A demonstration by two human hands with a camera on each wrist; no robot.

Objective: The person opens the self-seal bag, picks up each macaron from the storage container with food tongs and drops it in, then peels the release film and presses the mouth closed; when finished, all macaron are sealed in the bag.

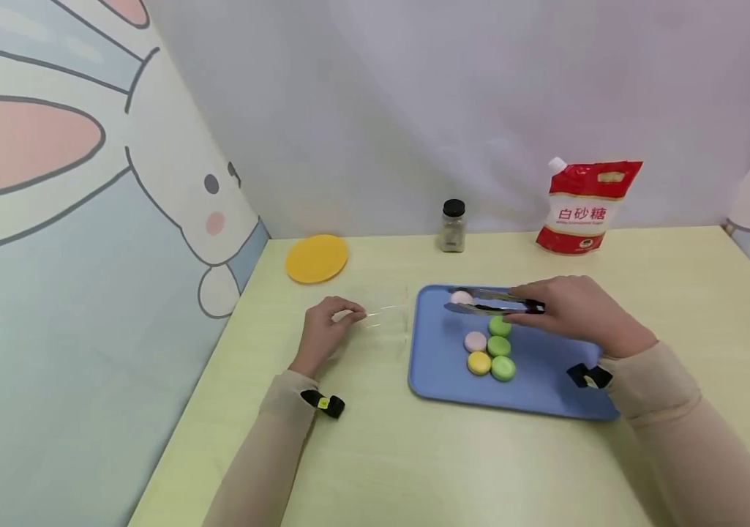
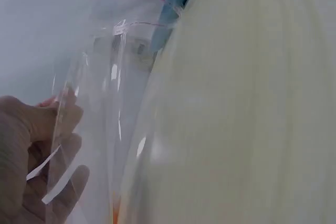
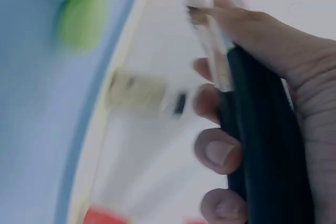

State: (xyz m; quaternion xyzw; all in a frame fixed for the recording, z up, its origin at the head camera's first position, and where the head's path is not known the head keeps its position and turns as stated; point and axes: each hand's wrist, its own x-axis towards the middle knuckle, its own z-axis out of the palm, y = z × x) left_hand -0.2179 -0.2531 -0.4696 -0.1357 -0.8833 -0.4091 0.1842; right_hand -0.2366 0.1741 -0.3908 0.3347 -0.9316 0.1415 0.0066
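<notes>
1. Head view, left side: the person's left hand is pinching the edge of a clear, thin plastic bag between thumb and fingers. The bag is lying on the pale wooden table, just beside a blue rectangular tray.
2. Head view, right side: the right hand is gripping silver metal tongs with black handles above the tray. A round pale-pink macaron is sitting between the tips; whether it is clear of the tray, I cannot tell.
3. Head view, tray contents: three round green macarons are lying in a column, with a second pink macaron and a round yellow macaron alongside.
4. Head view, rear of table: a flat orange-yellow plate, a small clear jar with a black lid and a red-and-white pouch with a white cap are occupying the back, left to right.
5. Left wrist view: the thumb is pressing the bag's edge against the fingers, which are showing through the plastic.
6. Right wrist view: the fingers are curling around the black handles, thumb forward near the metal; the background is appearing blurred.
</notes>
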